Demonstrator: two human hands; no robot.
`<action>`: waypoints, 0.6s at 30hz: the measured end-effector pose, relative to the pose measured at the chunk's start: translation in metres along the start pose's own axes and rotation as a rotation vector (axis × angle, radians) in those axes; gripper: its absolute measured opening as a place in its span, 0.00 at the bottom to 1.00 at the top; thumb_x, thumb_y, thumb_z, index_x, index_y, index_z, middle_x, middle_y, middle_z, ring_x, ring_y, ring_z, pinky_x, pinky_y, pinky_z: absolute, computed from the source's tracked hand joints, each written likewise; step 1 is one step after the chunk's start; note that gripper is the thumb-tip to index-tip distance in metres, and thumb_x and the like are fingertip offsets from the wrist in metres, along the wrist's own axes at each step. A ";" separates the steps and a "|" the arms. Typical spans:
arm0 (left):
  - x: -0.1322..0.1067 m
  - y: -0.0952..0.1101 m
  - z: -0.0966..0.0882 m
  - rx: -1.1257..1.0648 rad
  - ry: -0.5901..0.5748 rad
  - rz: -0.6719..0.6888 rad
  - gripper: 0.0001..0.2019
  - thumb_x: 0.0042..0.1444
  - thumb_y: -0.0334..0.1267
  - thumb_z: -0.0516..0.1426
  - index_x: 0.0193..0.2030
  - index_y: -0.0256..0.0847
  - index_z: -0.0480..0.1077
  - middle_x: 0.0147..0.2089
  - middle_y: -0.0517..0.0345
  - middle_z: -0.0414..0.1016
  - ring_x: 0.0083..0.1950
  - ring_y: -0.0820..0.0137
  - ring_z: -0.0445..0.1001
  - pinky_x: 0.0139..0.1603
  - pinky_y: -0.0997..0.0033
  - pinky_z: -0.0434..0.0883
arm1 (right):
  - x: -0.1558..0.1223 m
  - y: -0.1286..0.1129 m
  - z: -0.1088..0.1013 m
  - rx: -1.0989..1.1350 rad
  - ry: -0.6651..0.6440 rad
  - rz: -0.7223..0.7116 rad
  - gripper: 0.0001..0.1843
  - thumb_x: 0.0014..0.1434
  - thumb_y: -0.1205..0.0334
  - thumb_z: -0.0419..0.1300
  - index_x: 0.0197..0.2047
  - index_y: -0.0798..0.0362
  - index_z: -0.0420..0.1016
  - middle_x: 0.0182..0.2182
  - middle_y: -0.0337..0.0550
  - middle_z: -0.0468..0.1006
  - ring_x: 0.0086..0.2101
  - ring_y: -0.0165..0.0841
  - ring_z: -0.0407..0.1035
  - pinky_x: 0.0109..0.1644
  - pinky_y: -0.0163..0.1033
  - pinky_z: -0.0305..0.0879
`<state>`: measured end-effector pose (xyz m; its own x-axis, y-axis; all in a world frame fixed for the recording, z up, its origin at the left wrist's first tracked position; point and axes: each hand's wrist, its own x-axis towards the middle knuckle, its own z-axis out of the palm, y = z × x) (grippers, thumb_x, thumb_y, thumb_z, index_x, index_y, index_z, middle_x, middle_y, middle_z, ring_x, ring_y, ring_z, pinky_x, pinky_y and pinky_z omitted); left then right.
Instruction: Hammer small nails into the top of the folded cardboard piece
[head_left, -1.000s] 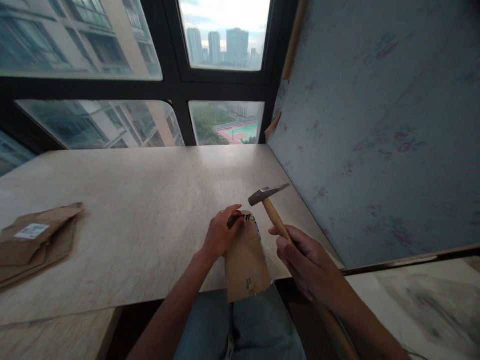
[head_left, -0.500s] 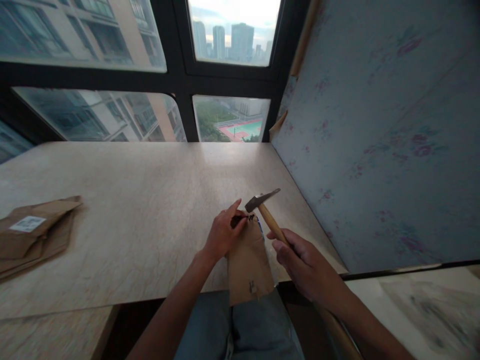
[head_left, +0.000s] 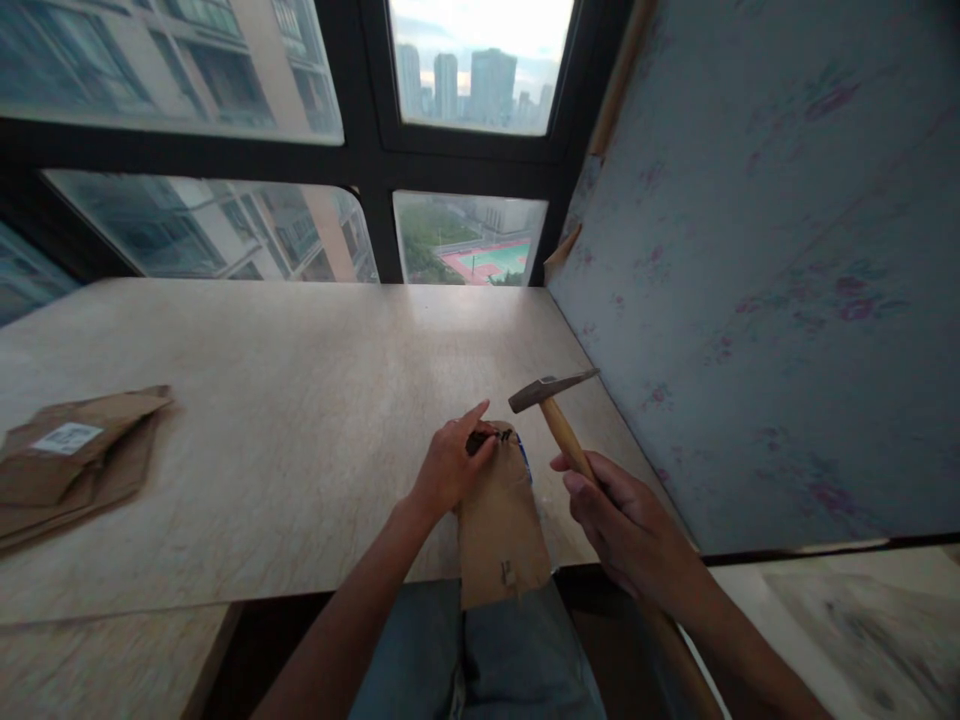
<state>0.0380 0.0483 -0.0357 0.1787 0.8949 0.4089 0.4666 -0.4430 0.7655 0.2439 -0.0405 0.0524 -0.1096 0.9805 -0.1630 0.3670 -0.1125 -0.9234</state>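
My right hand [head_left: 626, 520] is wrapped round the wooden handle of a hammer [head_left: 564, 436]. The hammer's dark metal head is raised above the top end of a brown cardboard piece [head_left: 501, 530], apart from it and to its right. On that top end rests my left hand [head_left: 450, 462], thumb and fingers pinched together with the index finger raised. What they hold, if anything, is too small and dark to make out. Dark marks and a blue edge show at the cardboard's top. Its lower end hangs over the front edge of the pale countertop [head_left: 300, 400].
Flattened brown paper packaging [head_left: 82, 460] with a white label lies on the left of the countertop. A flower-patterned wall [head_left: 750, 300] closes off the right side. Dark-framed windows [head_left: 367, 160] stand behind, and my jeans-clad legs [head_left: 510, 660] are below the front edge.
The hammer has moved up and to the right, away from the cardboard, with my right hand. My left hand stays at the top of the cardboard. The view has shifted slightly.
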 end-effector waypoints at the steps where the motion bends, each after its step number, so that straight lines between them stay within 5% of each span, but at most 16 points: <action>1: 0.000 0.000 0.000 0.000 -0.001 -0.005 0.25 0.56 0.29 0.60 0.61 0.43 0.67 0.42 0.54 0.82 0.44 0.65 0.80 0.53 0.56 0.75 | -0.001 -0.001 -0.001 0.016 -0.006 0.021 0.25 0.65 0.42 0.52 0.52 0.53 0.71 0.19 0.29 0.60 0.15 0.25 0.50 0.18 0.32 0.51; 7: 0.000 0.006 0.000 -0.028 0.016 -0.032 0.23 0.56 0.31 0.60 0.59 0.43 0.68 0.40 0.55 0.81 0.43 0.66 0.79 0.51 0.58 0.75 | -0.005 0.006 0.003 0.064 -0.018 0.074 0.26 0.64 0.40 0.53 0.52 0.53 0.71 0.19 0.27 0.57 0.14 0.24 0.46 0.15 0.31 0.48; 14: 0.005 0.012 0.001 0.058 -0.017 -0.046 0.27 0.53 0.31 0.64 0.60 0.44 0.66 0.41 0.56 0.81 0.41 0.65 0.78 0.48 0.59 0.75 | -0.016 0.027 0.021 0.036 0.111 0.037 0.23 0.63 0.42 0.55 0.48 0.53 0.74 0.23 0.34 0.66 0.23 0.30 0.61 0.26 0.33 0.59; 18: 0.009 0.010 0.003 0.059 -0.032 -0.003 0.27 0.54 0.30 0.63 0.61 0.45 0.65 0.43 0.56 0.82 0.44 0.64 0.79 0.53 0.56 0.73 | -0.021 0.037 0.037 -0.019 0.159 0.079 0.24 0.61 0.42 0.56 0.49 0.54 0.71 0.23 0.33 0.64 0.25 0.32 0.61 0.28 0.35 0.59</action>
<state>0.0469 0.0523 -0.0255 0.2048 0.8979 0.3897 0.5170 -0.4373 0.7359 0.2255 -0.0711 0.0089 0.0670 0.9820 -0.1763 0.3860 -0.1885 -0.9030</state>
